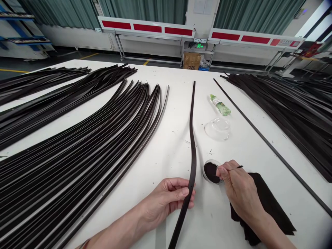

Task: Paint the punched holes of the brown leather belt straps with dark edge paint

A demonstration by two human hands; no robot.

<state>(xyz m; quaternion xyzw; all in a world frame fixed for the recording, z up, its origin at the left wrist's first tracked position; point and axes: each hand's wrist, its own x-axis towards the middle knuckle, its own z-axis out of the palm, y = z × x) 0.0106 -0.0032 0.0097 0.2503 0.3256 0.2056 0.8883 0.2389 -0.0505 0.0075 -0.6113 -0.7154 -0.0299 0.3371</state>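
Observation:
My left hand [173, 197] pinches a long black strip [193, 152] between thumb and fingers; small holes show along it. Its far end stretches away across the white table. My right hand [237, 183] is closed on a thin swab [239, 167], whose dark tip sticks out behind the fingers. The swab's other end is over a small clear cup [204, 176] of black paste [210, 172], partly hidden by the fingers. Under my right wrist lies a folded black cloth [272, 207].
Many black strips [103, 135] fan out on the left, with another pile [293, 114] on the right. A single strip [259, 133] runs along the right side. Beyond the cup are a clear plastic lid [218, 129] and a green bottle [220, 104] on the white table [178, 121].

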